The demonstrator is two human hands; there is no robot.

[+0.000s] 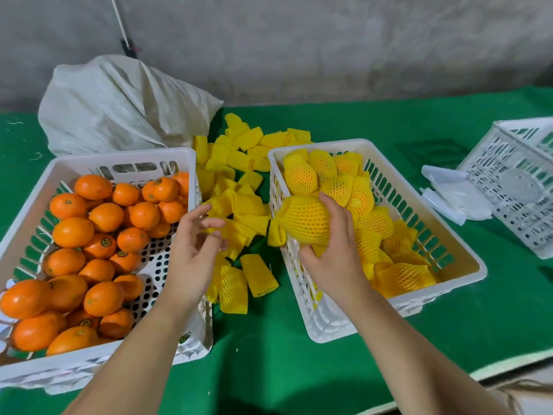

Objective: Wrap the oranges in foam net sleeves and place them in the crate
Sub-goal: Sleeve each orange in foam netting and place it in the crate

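Yellow foam netting covered the wrapped orange (302, 223), gripped in the right hand (335, 250) over the right crate (460, 259) rim at three o'clock. Likely soft, grippy; best cupped round its middle. The left hand (194, 244) hung loosely curled, empty.
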